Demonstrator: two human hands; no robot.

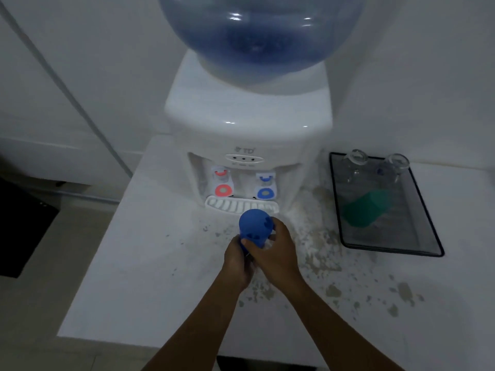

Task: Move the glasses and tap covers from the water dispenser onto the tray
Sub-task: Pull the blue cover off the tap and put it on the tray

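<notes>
> Both hands, left point(237, 259) and right point(276, 253), wrapped around the blue tap cover point(255, 230) just before the drip tray point(242, 206).

> Slippery?

> Felt light and soft, I'd guess; gripped its base.

Dim, bluish light throughout. White bench point(150, 263) across the middle, its top stained and flaking toward the right with grey-brown patches point(334, 287). Plain white wall point(417, 76) at the far side and right, unmarked. White panel or door point(34, 84) on the far left, crossed by a thin grey diagonal strip point(67, 89) running down toward the bench's far left corner. Pale tiled floor point(29, 317) at the near left, below the bench edge. Dark mat or black object point(21, 228) on the floor at the left edge. Narrow dark gap point(267, 364) under the bench's near edge. Soft, slightly blurred detail everywhere.
</notes>
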